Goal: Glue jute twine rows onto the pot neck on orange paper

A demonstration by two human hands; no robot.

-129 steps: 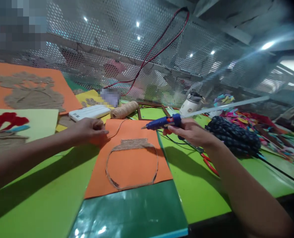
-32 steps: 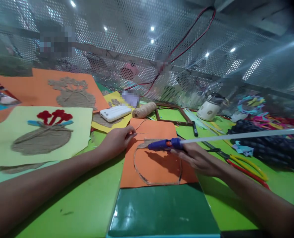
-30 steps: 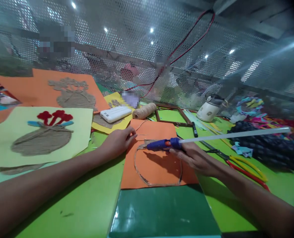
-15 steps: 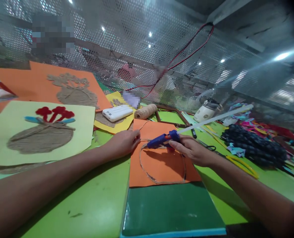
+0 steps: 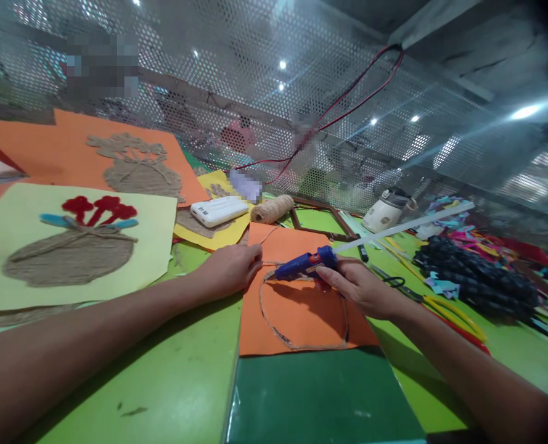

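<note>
In my right hand [image 5: 354, 280] is a blue hot glue gun [image 5: 306, 264], with a long whitish glue stick [image 5: 407, 227] jutting from its back. Its nozzle points left, at the upper left of a rounded twine outline [image 5: 263, 308] on an orange card [image 5: 301, 320]. At the card's left edge, my left hand [image 5: 234, 268] has its fingers closed on jute twine [image 5: 270, 263], which runs from the fingertips to the outline. The card lies on a glossy green board [image 5: 320, 394].
A twine roll [image 5: 272, 209], a white power bank [image 5: 219, 211] and a brown frame [image 5: 320, 206] lie beyond the card. Twine-vase pictures [image 5: 153, 246] cover the left side. To the right are yellow-handled scissors [image 5: 453, 314], dark checked cloth [image 5: 474, 274] and a white bottle [image 5: 384, 209].
The view has shifted slightly, showing more of the scissors' red edge at right. Both hands and the glue gun keep nearly the same place over the card.
</note>
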